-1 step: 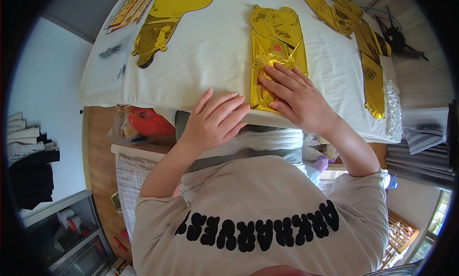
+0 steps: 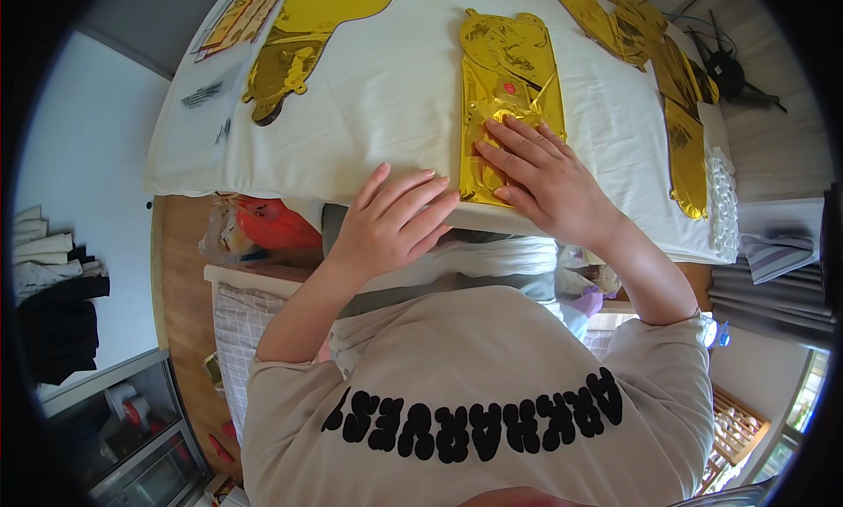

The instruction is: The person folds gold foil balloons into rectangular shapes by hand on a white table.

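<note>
A flat, folded gold foil balloon (image 2: 511, 55) lies lengthwise on the white-covered table, with a small red mark on its middle. My right hand (image 2: 546, 175) rests palm down on its near half, fingers stretched out and pressing the shiny foil; the part under the palm is hidden. At the table's front edge, just left of the foil, my left hand (image 2: 395, 217) is held with its fingers apart and nothing in them. Its fingertips come close to the foil's near left corner.
Another flat gold foil balloon (image 2: 290, 64) lies at the far left, beside printed sheets (image 2: 239, 20) and a clear plastic bag (image 2: 206, 94). More gold foil (image 2: 685, 151) stretches along the right side. A black device with antennas (image 2: 724, 68) stands beyond it. White tablecloth (image 2: 395, 94) covers the table.
</note>
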`<state>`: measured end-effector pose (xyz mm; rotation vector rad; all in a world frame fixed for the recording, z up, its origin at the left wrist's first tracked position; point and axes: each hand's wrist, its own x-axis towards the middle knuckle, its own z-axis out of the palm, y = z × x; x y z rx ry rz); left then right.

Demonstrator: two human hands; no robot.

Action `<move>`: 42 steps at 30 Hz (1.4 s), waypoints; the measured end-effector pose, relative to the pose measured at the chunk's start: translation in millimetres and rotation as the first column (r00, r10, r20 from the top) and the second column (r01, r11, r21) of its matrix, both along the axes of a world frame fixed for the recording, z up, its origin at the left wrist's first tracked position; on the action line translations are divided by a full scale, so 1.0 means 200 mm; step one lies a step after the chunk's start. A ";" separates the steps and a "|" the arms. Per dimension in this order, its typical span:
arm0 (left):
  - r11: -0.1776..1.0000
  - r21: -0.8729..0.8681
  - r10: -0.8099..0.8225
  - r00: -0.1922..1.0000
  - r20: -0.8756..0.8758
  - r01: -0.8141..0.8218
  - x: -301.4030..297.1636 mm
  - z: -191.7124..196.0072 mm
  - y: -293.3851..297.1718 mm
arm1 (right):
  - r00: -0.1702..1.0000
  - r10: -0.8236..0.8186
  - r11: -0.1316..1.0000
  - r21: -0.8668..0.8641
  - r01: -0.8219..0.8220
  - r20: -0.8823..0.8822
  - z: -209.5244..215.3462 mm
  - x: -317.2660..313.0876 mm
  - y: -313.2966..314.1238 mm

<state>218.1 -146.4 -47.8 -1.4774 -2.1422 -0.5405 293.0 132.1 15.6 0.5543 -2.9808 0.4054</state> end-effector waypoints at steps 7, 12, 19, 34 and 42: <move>1.000 0.010 -0.001 0.993 -0.119 0.003 0.00 -0.02 0.02 | 1.000 -0.009 1.000 0.018 0.009 -0.001 -0.01 0.00 0.00; 0.998 -0.064 -0.022 0.986 -0.162 0.012 0.05 -0.02 0.03 | 1.000 0.001 1.000 0.017 -0.001 -0.005 -0.01 -0.01 0.00; 0.998 -0.039 -0.049 0.990 -0.133 0.045 0.06 -0.06 0.02 | 1.000 -0.003 1.000 0.010 0.003 0.004 -0.01 -0.01 0.00; 0.966 0.177 -0.182 0.982 -0.045 0.187 -0.02 -0.11 0.04 | 1.000 -0.002 0.999 0.051 0.003 -0.006 -0.02 0.00 0.01; 0.997 0.048 -0.066 0.994 0.085 0.062 0.12 0.04 0.12 | 1.000 -0.007 0.999 0.038 0.008 -0.017 -0.04 0.00 0.01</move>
